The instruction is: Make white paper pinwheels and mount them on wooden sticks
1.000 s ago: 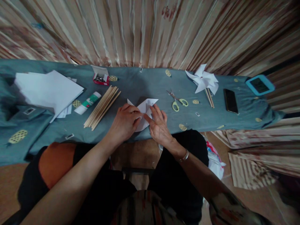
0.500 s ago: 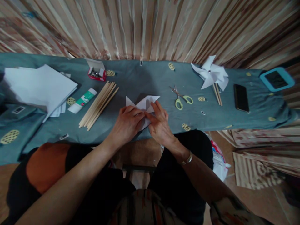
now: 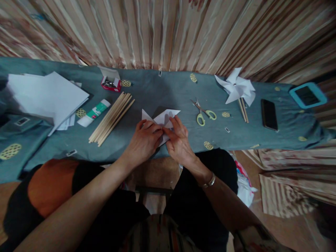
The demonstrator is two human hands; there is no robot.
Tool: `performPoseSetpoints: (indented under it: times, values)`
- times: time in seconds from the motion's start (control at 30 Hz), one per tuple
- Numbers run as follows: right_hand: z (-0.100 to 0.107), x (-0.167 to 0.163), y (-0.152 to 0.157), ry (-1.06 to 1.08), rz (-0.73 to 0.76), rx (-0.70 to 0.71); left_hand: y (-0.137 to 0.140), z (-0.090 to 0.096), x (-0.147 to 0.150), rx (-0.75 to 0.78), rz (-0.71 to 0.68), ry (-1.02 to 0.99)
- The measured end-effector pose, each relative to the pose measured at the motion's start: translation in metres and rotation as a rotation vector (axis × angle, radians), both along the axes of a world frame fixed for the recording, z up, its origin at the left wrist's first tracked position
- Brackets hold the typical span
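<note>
A white paper pinwheel with pointed blades lies on the cloth in front of me, partly covered by both hands. My left hand is closed on its left side, fingers bent over the paper near the centre. From the right, my right hand grips the same paper, its thumb and index finger meeting the left fingertips at the middle. Whatever sits between the fingertips is too small to make out. To the right of the hands lie scissors with light green handles, blades slightly apart.
Wooden sticks, a glue stick, a red box of metal pins and stacked white paper lie leftward. Rightward are finished pinwheels on sticks, a phone and a blue-framed device. A curtain hangs behind.
Both hands stay on the paper pinwheel with almost no movement. The whole view has shifted slightly as my head moved.
</note>
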State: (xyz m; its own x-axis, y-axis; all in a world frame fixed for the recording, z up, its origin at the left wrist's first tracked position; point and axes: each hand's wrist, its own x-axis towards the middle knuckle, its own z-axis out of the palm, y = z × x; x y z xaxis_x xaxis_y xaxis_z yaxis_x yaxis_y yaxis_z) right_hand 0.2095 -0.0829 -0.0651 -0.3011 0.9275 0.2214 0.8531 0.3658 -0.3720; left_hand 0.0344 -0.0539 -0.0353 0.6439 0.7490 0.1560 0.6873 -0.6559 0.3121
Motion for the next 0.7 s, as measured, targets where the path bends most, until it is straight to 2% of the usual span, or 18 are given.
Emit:
performPoseSetpoints:
  times: [0.37,0.7]
  values:
    - [0.002,0.005,-0.002,0.005,0.006,0.054,0.000,0.006,0.002,-0.045,0.019,0.029]
    - [0.005,0.003,-0.001,-0.085,0.018,0.061,0.001,-0.004,0.002,0.017,0.025,-0.031]
